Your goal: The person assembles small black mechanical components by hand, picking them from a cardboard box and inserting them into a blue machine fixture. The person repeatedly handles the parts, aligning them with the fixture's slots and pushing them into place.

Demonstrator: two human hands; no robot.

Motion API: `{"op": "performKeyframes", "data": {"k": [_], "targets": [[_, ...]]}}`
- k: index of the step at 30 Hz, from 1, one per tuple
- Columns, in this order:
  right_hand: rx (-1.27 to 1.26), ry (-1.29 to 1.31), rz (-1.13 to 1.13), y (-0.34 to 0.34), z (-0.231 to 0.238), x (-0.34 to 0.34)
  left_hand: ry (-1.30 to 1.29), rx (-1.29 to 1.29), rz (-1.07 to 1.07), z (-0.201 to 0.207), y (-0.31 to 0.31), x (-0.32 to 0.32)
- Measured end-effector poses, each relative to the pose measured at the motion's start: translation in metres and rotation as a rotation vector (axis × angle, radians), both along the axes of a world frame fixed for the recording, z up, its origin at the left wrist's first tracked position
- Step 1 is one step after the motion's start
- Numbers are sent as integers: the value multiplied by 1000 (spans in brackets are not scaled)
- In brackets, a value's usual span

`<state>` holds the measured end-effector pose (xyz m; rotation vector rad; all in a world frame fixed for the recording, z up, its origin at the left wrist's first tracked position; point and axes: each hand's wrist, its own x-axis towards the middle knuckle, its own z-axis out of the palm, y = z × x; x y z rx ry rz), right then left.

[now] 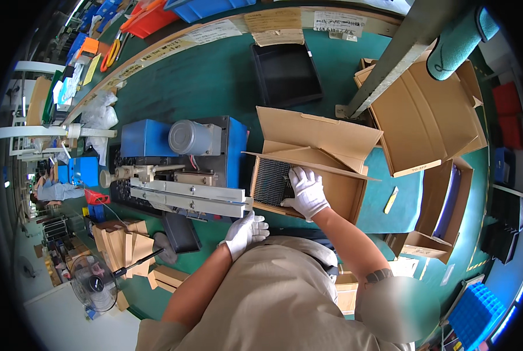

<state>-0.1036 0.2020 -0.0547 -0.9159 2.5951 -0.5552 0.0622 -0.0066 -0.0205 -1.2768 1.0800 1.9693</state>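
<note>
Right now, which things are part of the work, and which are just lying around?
Seem part of the work:
right hand, inside the open cardboard box
dark strips lined up in it
left hand, near the pale rails of the blue machine

Seem just lying about:
black tray beyond the box
fan, lower left
red bin, top edge

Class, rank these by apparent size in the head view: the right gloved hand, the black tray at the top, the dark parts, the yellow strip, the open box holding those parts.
1. Open box
2. Black tray
3. Right gloved hand and dark parts: too alike to rank
4. Yellow strip
</note>
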Motion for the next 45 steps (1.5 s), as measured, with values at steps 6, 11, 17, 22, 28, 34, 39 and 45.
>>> {"op": "performKeyframes", "data": {"k": [6, 11, 17, 22, 28, 34, 39, 45], "targets": [[-89, 97, -26, 2, -9, 6, 12, 31, 29, -7, -9, 11], [-84, 132, 74, 8, -17, 4, -2, 6, 19, -5, -6, 10], [-221, 249, 91, 17, -25, 3, -6, 26, 13, -6, -6, 10], [-121, 263, 306, 18, -21, -3, -18, -29, -12, 2, -1, 5], [-93, 345, 362, 42, -39, 3, 10, 61, -16, 6, 1, -4], [-21, 327, 153, 56, -40, 8, 24, 101, -17, 21, 18, -37], [-98, 185, -116, 60, -31, 6, 75, 286, 0, 5, 33, -71], [-502, -196, -848, 42, 20, 5, 76, 288, 201, -15, 79, -109]]}}
